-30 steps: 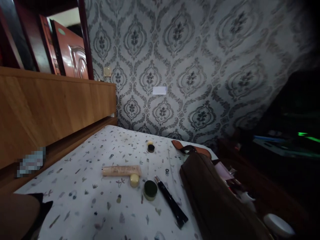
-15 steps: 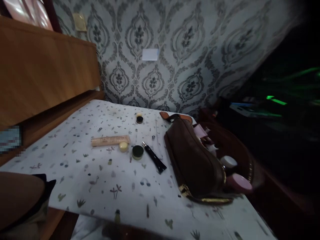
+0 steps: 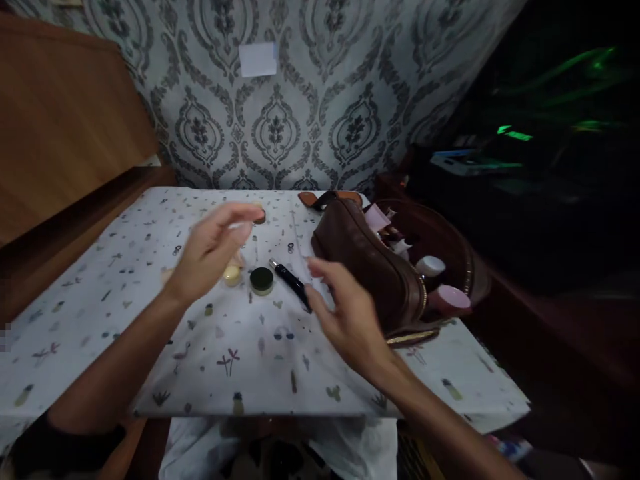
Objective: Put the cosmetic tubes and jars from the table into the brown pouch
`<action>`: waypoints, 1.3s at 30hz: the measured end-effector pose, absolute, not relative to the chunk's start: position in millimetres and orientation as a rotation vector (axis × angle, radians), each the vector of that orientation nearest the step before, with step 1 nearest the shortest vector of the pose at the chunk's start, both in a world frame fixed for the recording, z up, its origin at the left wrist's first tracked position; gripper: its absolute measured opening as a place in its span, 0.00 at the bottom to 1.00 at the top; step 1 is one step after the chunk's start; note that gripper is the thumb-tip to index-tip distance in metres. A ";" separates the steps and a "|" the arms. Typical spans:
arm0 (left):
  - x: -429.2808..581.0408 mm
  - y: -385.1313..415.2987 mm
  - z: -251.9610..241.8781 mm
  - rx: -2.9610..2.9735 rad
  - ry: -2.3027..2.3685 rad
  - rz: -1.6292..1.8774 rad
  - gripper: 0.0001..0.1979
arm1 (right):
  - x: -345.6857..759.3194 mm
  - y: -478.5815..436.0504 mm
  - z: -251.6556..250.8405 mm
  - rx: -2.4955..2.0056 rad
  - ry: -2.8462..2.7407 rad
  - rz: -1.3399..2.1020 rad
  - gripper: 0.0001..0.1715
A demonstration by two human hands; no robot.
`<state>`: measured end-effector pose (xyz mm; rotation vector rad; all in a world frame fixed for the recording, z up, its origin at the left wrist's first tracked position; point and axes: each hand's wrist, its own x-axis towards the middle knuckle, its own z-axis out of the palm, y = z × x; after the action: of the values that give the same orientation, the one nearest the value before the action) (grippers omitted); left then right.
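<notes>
My left hand (image 3: 207,250) reaches over the table with its fingers stretched and thumb apart, empty. It hides most of a beige tube; a small pale yellow pot (image 3: 231,275) shows beside it. Its fingertips overlap a small dark-lidded pot (image 3: 259,216) at the back; I cannot tell if they touch. Near the front end of a black squeeze tube (image 3: 290,281) is my right hand (image 3: 347,313), open, thumb and fingers apart, nothing held. Left of that tube lies a round jar with a dark lid (image 3: 261,281).
An unzipped brown cosmetic bag (image 3: 360,260) stands on the right, holding a white-lidded jar (image 3: 431,266), a pink-lidded container (image 3: 452,300) and other items. A printed white cloth (image 3: 270,393) covers the table. Wooden furniture (image 3: 65,127) borders the left; patterned wall (image 3: 300,107) is behind.
Both my hands have come into view over the table, empty. The camera view has shifted, and the beige tube is now mostly covered by the left hand.
</notes>
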<state>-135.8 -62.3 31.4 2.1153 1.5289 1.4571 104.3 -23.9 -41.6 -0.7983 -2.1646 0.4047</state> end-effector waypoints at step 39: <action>-134.6 -33.5 -32.9 1.447 1.334 1.170 0.20 | 78.7 0.0 -75.4 -0.634 -1.959 1.014 0.17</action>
<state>-134.6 -33.5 -32.9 1.4475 1.3342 1.1701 78.7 0.0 -75.4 -0.6345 -1.9590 1.0145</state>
